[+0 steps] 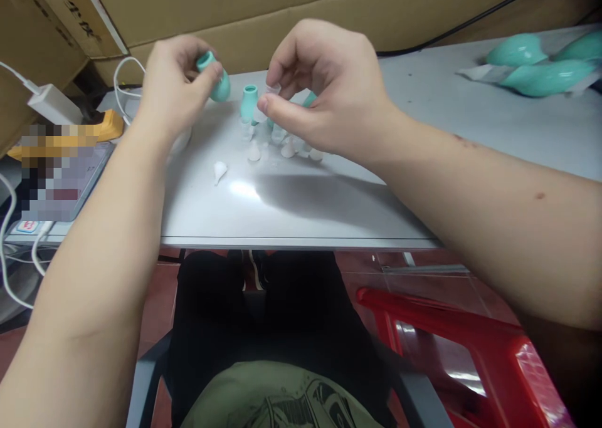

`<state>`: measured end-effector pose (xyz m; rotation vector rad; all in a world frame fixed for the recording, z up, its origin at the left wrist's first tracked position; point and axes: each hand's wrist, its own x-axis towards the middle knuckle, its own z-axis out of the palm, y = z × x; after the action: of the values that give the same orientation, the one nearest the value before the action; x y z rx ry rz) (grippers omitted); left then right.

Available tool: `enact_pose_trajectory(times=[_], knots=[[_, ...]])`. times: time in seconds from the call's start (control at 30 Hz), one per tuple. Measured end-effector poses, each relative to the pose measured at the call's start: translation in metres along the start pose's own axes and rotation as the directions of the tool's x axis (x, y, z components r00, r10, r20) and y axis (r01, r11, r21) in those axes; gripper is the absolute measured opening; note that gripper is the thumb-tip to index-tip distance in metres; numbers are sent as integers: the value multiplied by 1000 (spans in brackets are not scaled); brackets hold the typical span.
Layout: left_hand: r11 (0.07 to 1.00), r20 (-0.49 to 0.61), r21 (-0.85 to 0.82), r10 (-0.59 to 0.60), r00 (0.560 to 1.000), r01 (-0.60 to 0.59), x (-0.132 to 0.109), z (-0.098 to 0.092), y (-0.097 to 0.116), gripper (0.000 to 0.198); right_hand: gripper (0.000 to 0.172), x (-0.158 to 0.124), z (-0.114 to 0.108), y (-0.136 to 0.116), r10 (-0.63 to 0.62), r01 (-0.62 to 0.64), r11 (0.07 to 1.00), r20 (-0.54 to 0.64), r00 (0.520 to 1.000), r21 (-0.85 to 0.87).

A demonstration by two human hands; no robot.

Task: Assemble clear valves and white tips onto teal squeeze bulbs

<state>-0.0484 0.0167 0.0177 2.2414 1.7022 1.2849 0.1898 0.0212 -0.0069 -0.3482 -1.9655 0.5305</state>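
Wrapped in my left hand (176,80) is a teal rubber bulb (219,84), its open neck tilted up towards the upper left. My right hand (324,80) pinches a small translucent plastic piece (273,90) between thumb and fingers. Just left of it a second teal bulb (249,102) stands upright on the table with its neck open. Several small translucent and white tips (254,152) are grouped on the table below my right hand. One white tip (219,171) lies apart, nearer the front edge. Another teal piece (309,99) is partly hidden behind my right hand.
Larger teal bulbs (545,74) lie at the right of the grey table (329,212). On the left are a phone (89,177), a yellow object (111,125), a white charger (55,106) and cables. Cardboard (235,14) walls the back. A red stool (451,328) stands below right.
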Motion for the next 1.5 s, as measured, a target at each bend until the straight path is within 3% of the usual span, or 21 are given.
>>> enact_pose_trajectory(times=[0.13, 0.23, 0.33, 0.47, 0.53, 0.73, 0.83, 0.93, 1.5], knots=[[987, -200, -97, 107, 974, -128, 2, 2, -5, 12, 24, 1, 2, -5, 7, 1, 993, -75, 997, 117], [979, -219, -183, 45, 975, -86, -1, 6, -2, 16, 19, 3, 1, -6, 50, -34, 987, -102, 993, 158], [968, -135, -249, 1, 991, -35, -3, 7, 3, 10, 14, 4, 2, -1, 68, -42, 983, -145, 987, 178], [971, -72, -145, 180, 981, -189, -4, -1, 13, 7, 21, 9, 7, 11, 59, -11, 971, -195, 979, 237], [968, 19, -75, 241, 970, -239, -7, -7, 19, 9, 24, 10, 7, 14, 50, 11, 962, -214, 975, 272], [978, 391, -101, 208, 897, -182, -18, -11, 34, 10, 21, 11, 6, 15, 105, -40, 958, -217, 971, 284], [988, 462, -83, 152, 874, -128, -19, -9, 38, 14, 24, 10, 6, 13, 97, -39, 960, -199, 975, 278], [990, 437, -40, 141, 888, -138, -19, -8, 41, 15, 14, 9, 6, 10, 151, -106, 957, -152, 977, 269], [962, 251, -85, 274, 928, -261, -18, -4, 32, 7, 15, 7, 3, 7, 143, -126, 956, -46, 989, 265]])
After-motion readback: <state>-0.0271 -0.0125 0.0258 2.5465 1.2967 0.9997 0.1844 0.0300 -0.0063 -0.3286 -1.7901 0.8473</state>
